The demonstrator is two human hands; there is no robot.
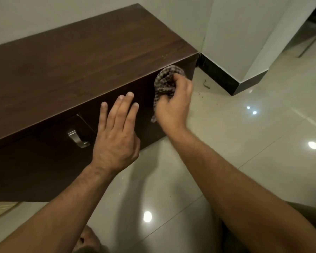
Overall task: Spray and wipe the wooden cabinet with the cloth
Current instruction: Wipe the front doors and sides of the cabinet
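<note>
A low dark-brown wooden cabinet (84, 57) stands against the wall, filling the upper left. My right hand (173, 105) grips a bunched checked cloth (165, 81) and presses it against the cabinet's front face near its right corner, just under the top edge. My left hand (117, 134) lies flat with fingers spread on the front panel, left of the cloth. No spray bottle is in view.
A metal handle (77, 138) sits on the cabinet front left of my left hand. Glossy beige floor tiles (244, 143) spread to the right and below. A dark skirting (224, 77) runs along the white wall corner at right, with small debris (206, 84) on the floor beside it.
</note>
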